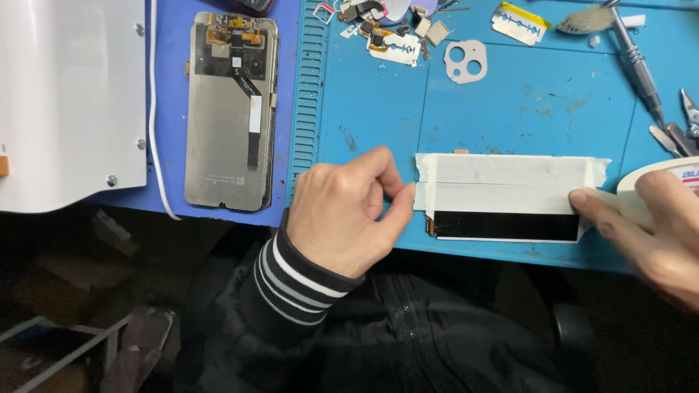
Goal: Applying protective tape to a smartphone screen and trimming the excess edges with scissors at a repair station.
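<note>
Blue bench mat: near its front edge lies a thin, fragile phone screen, half-taped; left hand pinches the tape end, right hand grips the tape roll; handle by edges

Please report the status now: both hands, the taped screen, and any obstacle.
Left hand pins tape end. Right hand holds tape roll. Phone screen on blue mat, two strips on. Nothing blocking.

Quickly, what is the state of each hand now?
Left hand: pinched shut on the masking tape strip end.
Right hand: closed, holding the tape roll.
</note>
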